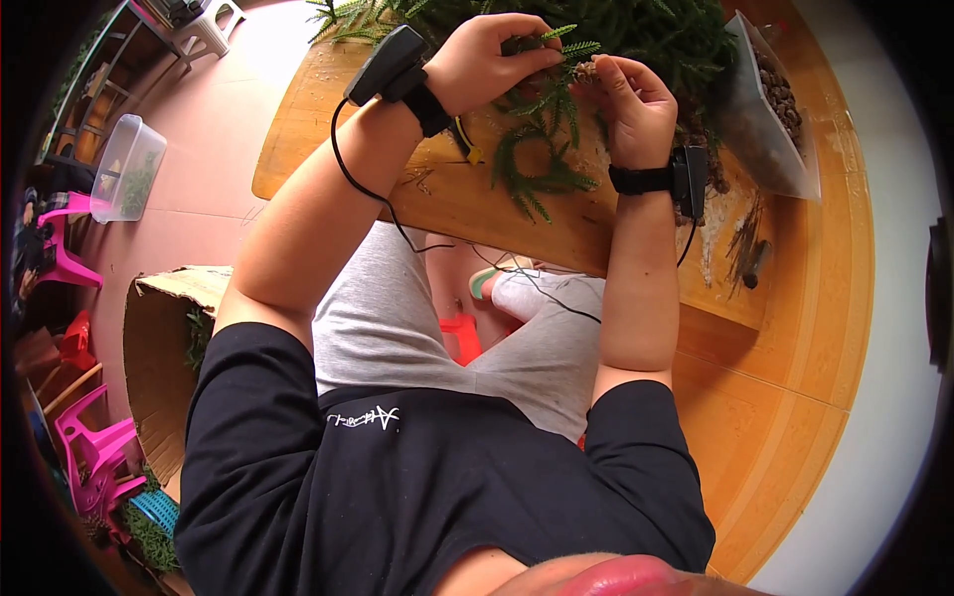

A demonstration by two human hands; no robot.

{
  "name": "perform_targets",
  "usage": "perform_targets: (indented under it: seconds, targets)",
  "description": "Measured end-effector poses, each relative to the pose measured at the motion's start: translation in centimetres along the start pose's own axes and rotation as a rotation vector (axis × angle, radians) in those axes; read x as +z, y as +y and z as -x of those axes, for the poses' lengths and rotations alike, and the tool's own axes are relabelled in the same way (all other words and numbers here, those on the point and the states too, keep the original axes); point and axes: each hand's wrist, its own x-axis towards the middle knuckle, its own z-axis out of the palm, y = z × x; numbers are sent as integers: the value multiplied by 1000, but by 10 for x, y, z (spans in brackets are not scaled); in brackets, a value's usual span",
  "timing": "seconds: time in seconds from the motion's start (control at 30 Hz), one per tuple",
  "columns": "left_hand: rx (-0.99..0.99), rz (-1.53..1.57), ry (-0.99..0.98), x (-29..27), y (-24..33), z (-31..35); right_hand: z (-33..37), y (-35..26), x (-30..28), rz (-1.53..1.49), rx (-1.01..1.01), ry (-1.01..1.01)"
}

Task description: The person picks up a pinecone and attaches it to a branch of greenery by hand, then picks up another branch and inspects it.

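Over the far part of the wooden table, my left hand (497,65) is closed, thumb and fingers pinching a green artificial pine sprig (571,50). Close to its right, my right hand (636,104) has thumb and forefinger pressed on a small brown pine cone (585,73), right against the sprig. Its other fingers are curled. More green pine branches (542,169) hang and lie on the table just below both hands. A dense heap of the same greenery (646,35) fills the table beyond them.
A clear bag of pine cones (780,99) stands at the table's right. Thin dark sticks (743,243) lie near its right corner; a yellow-tipped tool (472,151) is left of the branches. Cables run from both wrist devices. A cardboard box (149,338) and plastic bin (129,169) stand left.
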Motion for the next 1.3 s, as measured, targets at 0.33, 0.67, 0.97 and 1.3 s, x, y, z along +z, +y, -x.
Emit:
perform_targets:
  seconds: [0.33,0.67,0.97,1.3]
  targets:
    - [-67,17,-3,0,3,2,1,1,2,-18,-20,-34]
    - [-29,-37,52,6,4,2,3,-2,11,95,-22,-43]
    - [-10,-14,88,7,-2,2,2,3,11,129,-17,-26]
    - [-178,97,-53,-1,3,-1,0,4,12,182,-78,45]
